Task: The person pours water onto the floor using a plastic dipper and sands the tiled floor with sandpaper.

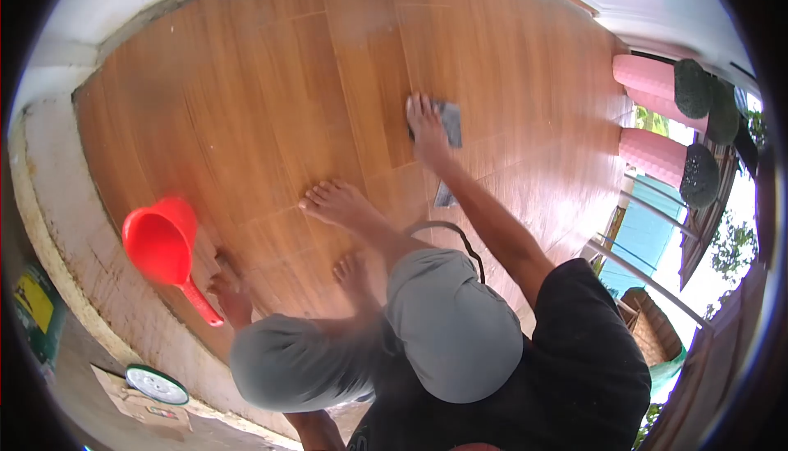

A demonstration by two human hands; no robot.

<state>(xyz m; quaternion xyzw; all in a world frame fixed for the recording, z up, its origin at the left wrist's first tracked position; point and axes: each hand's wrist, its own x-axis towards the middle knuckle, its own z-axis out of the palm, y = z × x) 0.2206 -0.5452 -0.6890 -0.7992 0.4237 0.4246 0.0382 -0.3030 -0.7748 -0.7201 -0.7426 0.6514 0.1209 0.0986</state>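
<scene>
My right hand [427, 131] reaches out over the wood-look tiled floor [271, 114], its fingers over a dark grey flat pad [451, 123] that lies on the tiles. A second grey flat piece [445, 196] lies on the floor beside my right forearm. Past my left knee, near the raised ledge, my left hand [231, 293] is low to the floor, fingers bent around a small greyish thing too unclear to name. Close to that hand is a red dipper [160, 242] with its handle pointing toward me.
My bare feet are on the tiles, with a dark curved cable or hose [451, 228] by my right knee. A pale ledge [107, 279] borders the left side. Below it lies a round white-and-green object [157, 384] on cardboard. Pink and dark-green rounded shapes [652, 151] stand at right.
</scene>
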